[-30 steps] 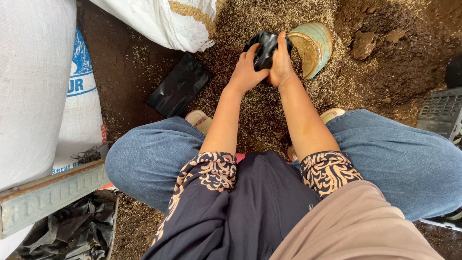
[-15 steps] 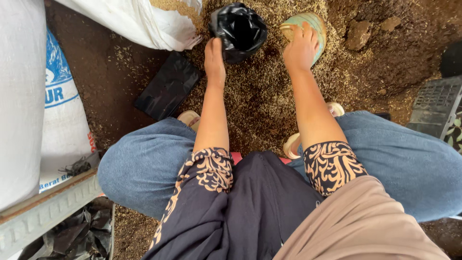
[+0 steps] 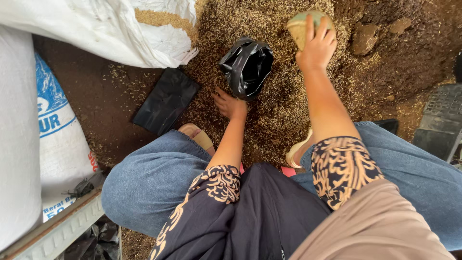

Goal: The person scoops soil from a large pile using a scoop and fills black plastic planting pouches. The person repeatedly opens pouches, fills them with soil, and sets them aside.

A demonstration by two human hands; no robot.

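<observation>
I sit over a ground covered with husk-and-soil mix. My left hand (image 3: 230,103) grips the lower edge of a small black plastic bag (image 3: 247,65) that stands open on the mix. My right hand (image 3: 316,45) is raised farther out and closed around a small green bowl (image 3: 301,25) heaped with the same mix, to the upper right of the bag. A flat stack of empty black bags (image 3: 165,100) lies to the left of my left hand.
A white sack (image 3: 103,26) spilling husks lies at the top left, and a printed white sack (image 3: 53,130) stands at the left. A dark plastic crate (image 3: 440,123) is at the right edge. Clods of brown soil (image 3: 364,36) lie beyond the bowl.
My left hand has drawn the black bag nearer to me and lower in view. My right hand has lifted the green bowl, now filled with mix, off the ground.
</observation>
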